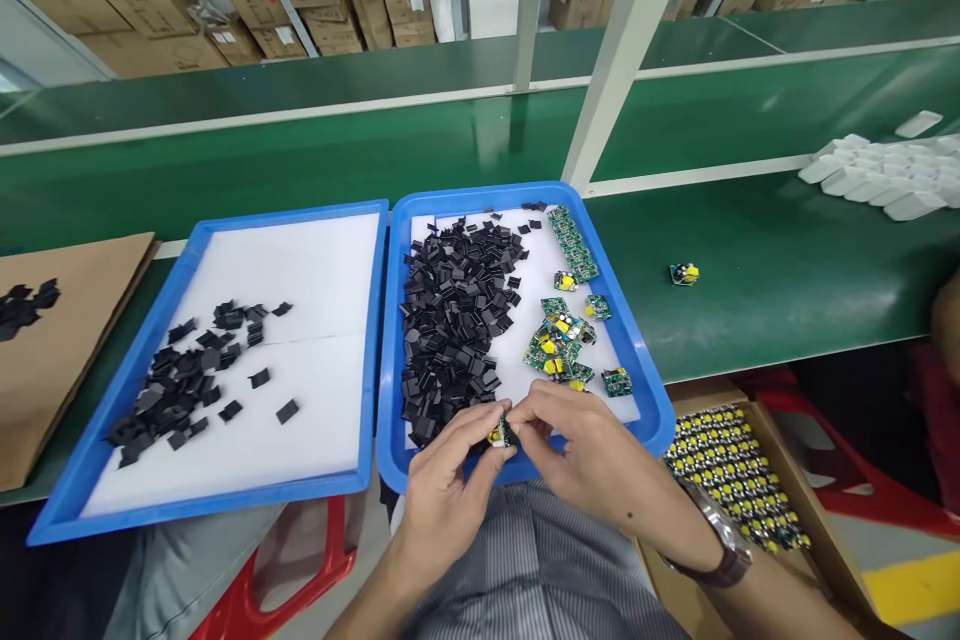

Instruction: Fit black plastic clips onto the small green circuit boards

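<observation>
While the left hand (pixel 457 480) pinches a small circuit board (pixel 501 432) over the right blue tray's near rim, its long edge apparently running near to far, the right hand (pixel 562 425) meets it from the right, fingers drawn narrow; whether they grip or merely touch it, I cannot tell. Beyond lie thin, matte-black folded pieces (pixel 457 320) at left and, at right, green boards (pixel 562 345) with blocky yellow components, inside the smooth plastic tray (pixel 386 390).

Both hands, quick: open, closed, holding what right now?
Left hand: closed, holding a small green circuit board with a yellow component.
Right hand: closed at the board's edge; exactly what it grips cannot be told.
</observation>
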The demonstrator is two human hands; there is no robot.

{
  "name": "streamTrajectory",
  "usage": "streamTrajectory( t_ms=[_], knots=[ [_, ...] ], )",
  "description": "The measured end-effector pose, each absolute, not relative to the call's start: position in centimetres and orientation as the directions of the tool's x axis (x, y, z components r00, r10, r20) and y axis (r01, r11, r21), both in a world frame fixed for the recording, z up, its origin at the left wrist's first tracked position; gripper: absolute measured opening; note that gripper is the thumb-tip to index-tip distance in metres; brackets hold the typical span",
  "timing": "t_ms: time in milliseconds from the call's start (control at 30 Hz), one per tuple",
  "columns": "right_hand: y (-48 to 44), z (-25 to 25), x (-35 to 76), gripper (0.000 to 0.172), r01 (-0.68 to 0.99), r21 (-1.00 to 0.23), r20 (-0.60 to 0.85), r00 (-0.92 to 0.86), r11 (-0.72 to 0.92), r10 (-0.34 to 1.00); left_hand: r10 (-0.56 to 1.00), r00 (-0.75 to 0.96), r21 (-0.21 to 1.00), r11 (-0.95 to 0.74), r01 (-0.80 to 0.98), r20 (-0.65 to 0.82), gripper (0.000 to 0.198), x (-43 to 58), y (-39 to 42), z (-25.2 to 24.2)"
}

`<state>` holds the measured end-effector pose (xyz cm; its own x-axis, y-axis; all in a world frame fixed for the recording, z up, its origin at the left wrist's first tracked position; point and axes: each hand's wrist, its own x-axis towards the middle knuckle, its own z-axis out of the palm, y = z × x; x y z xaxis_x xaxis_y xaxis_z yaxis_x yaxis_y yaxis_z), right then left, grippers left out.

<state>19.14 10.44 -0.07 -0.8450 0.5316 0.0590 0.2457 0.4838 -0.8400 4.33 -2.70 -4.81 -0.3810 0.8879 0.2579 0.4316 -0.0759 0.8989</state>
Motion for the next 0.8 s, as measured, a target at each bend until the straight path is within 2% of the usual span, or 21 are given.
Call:
streamTrajectory(
  t_ms=[167, 267, 367, 433, 500, 633, 800],
  knots=[
    [10.5, 0.3, 18.8, 0.022, 0.240, -0.820, 0.065, -0.863, 0.519, 0.501, 0.876, -0.371, 0.877, -0.111, 0.467, 0.309, 0.047, 4.4, -2.5, -4.7],
    [10.6, -0.3, 18.5, 0.022, 0.237, -0.841, 0.073, -0.841, 0.487, 0.536, 0.852, -0.343, 0.844, -0.189, 0.501, 0.395, 0.050, 4.3, -2.3, -4.9],
    [10.5, -1.5, 18.3, 0.018, 0.181, -0.942, 0.032, -0.790, 0.284, 0.612, 0.842, -0.328, 0.826, -0.219, 0.519, 0.429, 0.050, 4.2, -2.2, -5.1],
    [10.4, -2.3, 18.5, 0.008, 0.121, -0.991, -0.054, -0.759, 0.058, 0.649, 0.865, -0.334, 0.848, -0.174, 0.501, 0.375, 0.049, 4.2, -2.3, -5.1],
    [10.0, -2.9, 18.9, 0.013, 0.066, -0.992, -0.120, -0.728, -0.105, 0.675, 0.880, -0.352, 0.872, -0.127, 0.472, 0.319, 0.050, 4.2, -2.3, -5.0],
    [9.3, -3.4, 19.7, 0.015, 0.011, -0.985, -0.129, -0.702, -0.170, 0.701, 0.883, -0.346, 0.869, -0.123, 0.479, 0.316, 0.051, 4.2, -2.5, -4.9],
    [9.2, -3.2, 19.7, 0.017, 0.014, -0.943, -0.232, -0.743, -0.333, 0.628, 0.885, -0.371, 0.897, -0.107, 0.428, 0.283, 0.048, 4.2, -2.6, -4.9]
  ],
)
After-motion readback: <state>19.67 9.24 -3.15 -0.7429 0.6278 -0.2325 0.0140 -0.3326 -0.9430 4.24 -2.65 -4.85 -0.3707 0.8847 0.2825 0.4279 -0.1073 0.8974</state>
